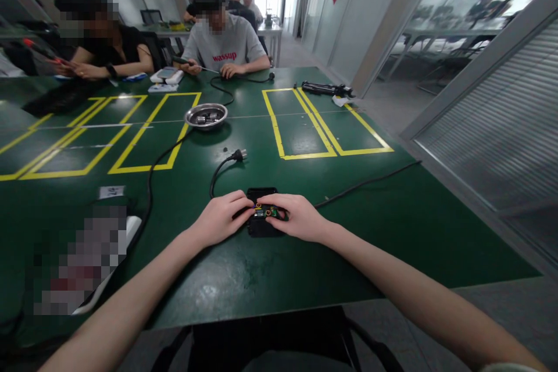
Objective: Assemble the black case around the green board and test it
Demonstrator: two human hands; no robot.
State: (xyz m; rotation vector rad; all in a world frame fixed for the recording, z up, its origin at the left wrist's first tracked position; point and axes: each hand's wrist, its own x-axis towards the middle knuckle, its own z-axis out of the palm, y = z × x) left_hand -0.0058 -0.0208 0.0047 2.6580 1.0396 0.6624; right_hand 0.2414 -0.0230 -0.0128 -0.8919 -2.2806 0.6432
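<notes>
In the head view, a small circuit board with copper coils sits over an open black plastic casing near the table's front. My right hand pinches the board's right end between thumb and fingers. At its left end, the fingers of my left hand are pressed together on the board or a wire there; which one is too small to tell. A black cable with a plug curves out beyond my left hand. Another black cable runs off to the right from behind my right hand.
A metal bowl holding small metal parts stands ahead to the left. Yellow tape marks rectangles on the green table. A white-edged, pixelated object lies at left. A black tripod-like item lies far right. Two people sit opposite.
</notes>
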